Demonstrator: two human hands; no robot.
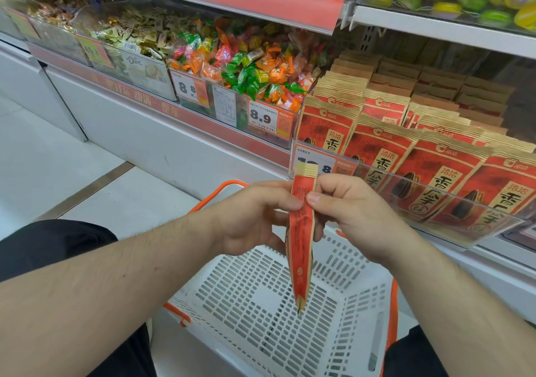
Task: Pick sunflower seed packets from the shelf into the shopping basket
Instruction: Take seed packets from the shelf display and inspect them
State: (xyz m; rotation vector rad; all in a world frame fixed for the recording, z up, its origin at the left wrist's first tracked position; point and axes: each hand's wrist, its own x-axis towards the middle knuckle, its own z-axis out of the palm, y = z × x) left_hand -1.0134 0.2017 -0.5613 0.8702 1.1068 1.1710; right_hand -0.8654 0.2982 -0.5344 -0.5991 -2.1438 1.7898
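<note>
Left hand (pixel 255 217) and right hand (pixel 352 217) both pinch red-and-tan paper sunflower seed packet (pixel 301 231), held edge-on, upright, above white slotted plastic shopping basket (pixel 261 304) with orange handles.

A red-and-tan sunflower seed packet (pixel 301 231) hangs edge-on at frame centre, above the white slotted shopping basket (pixel 261 313) with orange handles, lower centre. Matching shelf packets (pixel 435 156) stand upright in rows at right, behind a clear rail.
</note>
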